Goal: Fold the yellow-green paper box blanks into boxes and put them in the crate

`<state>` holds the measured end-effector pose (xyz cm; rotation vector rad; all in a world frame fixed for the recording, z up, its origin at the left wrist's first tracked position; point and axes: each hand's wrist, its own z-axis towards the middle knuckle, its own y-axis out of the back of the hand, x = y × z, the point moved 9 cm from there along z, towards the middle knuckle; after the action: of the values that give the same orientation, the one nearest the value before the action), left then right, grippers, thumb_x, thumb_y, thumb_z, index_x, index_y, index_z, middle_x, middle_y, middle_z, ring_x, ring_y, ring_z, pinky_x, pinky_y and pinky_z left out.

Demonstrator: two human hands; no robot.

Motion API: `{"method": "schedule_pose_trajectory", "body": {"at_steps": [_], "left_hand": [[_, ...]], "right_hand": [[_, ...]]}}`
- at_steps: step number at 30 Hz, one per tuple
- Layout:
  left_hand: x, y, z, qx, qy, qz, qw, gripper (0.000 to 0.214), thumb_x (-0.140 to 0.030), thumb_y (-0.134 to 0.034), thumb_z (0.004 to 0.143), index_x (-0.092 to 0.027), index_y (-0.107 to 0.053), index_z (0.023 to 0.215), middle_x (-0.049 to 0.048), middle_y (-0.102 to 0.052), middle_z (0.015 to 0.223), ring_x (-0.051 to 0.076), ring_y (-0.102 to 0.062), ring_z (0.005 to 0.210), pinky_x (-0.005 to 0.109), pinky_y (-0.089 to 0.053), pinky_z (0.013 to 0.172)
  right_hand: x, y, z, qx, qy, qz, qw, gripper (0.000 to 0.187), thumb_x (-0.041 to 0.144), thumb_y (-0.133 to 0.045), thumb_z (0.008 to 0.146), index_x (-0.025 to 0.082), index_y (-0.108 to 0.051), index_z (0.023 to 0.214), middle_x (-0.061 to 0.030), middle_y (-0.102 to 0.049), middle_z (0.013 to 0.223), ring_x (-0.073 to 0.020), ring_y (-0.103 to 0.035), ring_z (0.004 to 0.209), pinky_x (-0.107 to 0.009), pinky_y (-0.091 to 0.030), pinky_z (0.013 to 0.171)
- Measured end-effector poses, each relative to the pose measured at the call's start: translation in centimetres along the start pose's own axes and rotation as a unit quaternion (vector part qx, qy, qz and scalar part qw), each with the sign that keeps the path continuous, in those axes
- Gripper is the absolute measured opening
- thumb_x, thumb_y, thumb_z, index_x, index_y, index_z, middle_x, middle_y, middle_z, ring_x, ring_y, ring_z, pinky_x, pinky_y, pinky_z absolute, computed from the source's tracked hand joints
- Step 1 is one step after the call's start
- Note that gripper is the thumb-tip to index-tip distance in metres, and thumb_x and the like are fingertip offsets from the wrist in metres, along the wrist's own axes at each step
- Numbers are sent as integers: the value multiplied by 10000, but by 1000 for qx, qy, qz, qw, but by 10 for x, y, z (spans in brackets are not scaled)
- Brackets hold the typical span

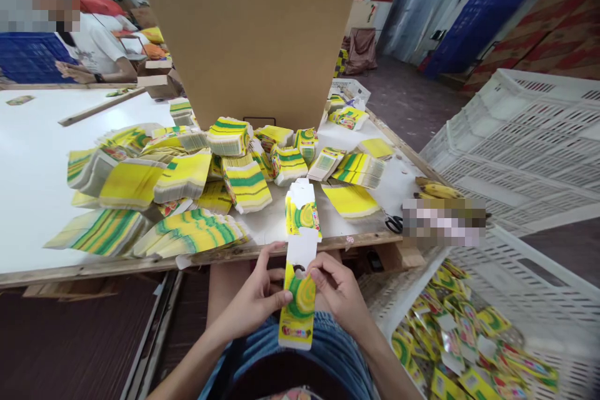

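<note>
A flat yellow and green printed carton (300,297) with a white flap at its top is held upright over my lap. My left hand (257,290) grips its left edge, thumb on the printed face and fingers behind. At the right edge, the fingers of my right hand (335,287) pinch the carton near a small cut-out below the white flap. Just beyond, another printed carton (302,209) with white flaps lies at the table's front edge. Stacks of flat yellow cartons (182,175) spread across the table behind it.
A large brown cardboard sheet (253,31) stands behind the stacks on the white table (32,169). Scissors (394,223) and bananas (438,190) lie at the right edge. A white crate (529,262) at lower right holds many cartons. Across the table sits another person (98,44).
</note>
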<state>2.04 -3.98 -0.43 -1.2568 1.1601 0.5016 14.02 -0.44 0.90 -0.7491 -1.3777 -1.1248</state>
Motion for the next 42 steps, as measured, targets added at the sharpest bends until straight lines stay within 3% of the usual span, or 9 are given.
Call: {"method": "schedule_pose_trajectory", "body": {"at_steps": [5, 10, 16, 20, 25, 30, 33, 37, 42], "left_hand": [[1, 2, 3, 10, 6, 50, 999, 561, -242, -670, 828, -237, -410, 1325, 106, -636, 1126, 219, -644, 956, 317, -498, 800], [1, 11, 4, -48, -12, 167, 985, 477, -199, -610, 854, -218, -479, 1312, 100, -649, 1129, 201, -653, 892, 311, -510, 781], [-2, -3, 5, -14, -34, 155, 987, 474, -189, -560, 883, -248, -446, 1340, 111, -583, 1286, 244, -571, 1153, 375, -457, 959], [0, 0, 7, -13, -19, 82, 996, 466, -214, -622, 853, -233, -467, 1293, 115, -644, 1181, 237, -639, 1035, 352, -496, 872], [10, 1, 11, -21, 11, 34, 999, 510, -202, -712, 779, -203, -493, 1240, 89, -700, 1024, 207, -686, 866, 288, -518, 740], [9, -25, 19, -35, -27, 115, 992, 415, -191, -661, 813, -204, -521, 1204, 87, -698, 1044, 205, -688, 888, 296, -543, 761], [-9, -38, 27, -32, -90, 281, 955, 387, -224, -572, 881, -233, -512, 1263, 105, -645, 1210, 218, -646, 1062, 352, -532, 903], [-36, -18, 47, -99, -182, 565, 798, 564, -252, -653, 824, -212, -471, 1356, 145, -447, 1462, 297, -352, 1391, 541, -253, 1158], [-29, 13, 74, -94, -191, 614, 760, 256, -178, -583, 860, -182, -692, 1091, 133, -660, 1244, 289, -583, 1208, 485, -458, 1045]], "right_hand": [[-15, 17, 0, -100, -45, 64, 992, 367, 469, -550, 893, 235, -576, 1174, -73, -681, 1018, -227, -634, 952, -331, -491, 843], [-19, -1, 2, 30, -100, 108, 989, 384, 475, -593, 858, 209, -638, 1131, -72, -728, 978, -234, -667, 896, -328, -513, 768], [-19, -1, 3, 8, -104, -110, 989, 312, 251, -655, 804, 234, -610, 1112, 18, -731, 667, -172, -631, 554, -241, -436, 548], [-18, -3, 2, 28, -88, -147, 985, 427, 318, -659, 816, 249, -604, 1234, 51, -656, 500, -168, -584, 437, -230, -407, 465], [-14, 6, 1, -6, -55, -59, 997, 365, 389, -540, 903, 221, -669, 1199, -90, -735, 1095, -251, -687, 970, -349, -530, 832], [-7, 31, -12, -74, -73, -5, 995, 321, 395, -612, 851, 214, -724, 1092, -97, -719, 1123, -265, -659, 1039, -376, -526, 890], [5, 81, -31, -123, -62, -159, 978, 322, 447, -587, 848, 253, -742, 1053, -93, -719, 1059, -277, -652, 977, -422, -511, 867], [14, 154, -54, -218, -73, -422, 877, 470, 628, -558, 757, 244, -786, 905, -137, -702, 935, -374, -607, 931, -594, -409, 890], [-20, 116, -33, -135, -113, -237, 955, 389, 537, -585, 803, 226, -751, 968, -102, -722, 977, -276, -648, 893, -419, -492, 834]]}}
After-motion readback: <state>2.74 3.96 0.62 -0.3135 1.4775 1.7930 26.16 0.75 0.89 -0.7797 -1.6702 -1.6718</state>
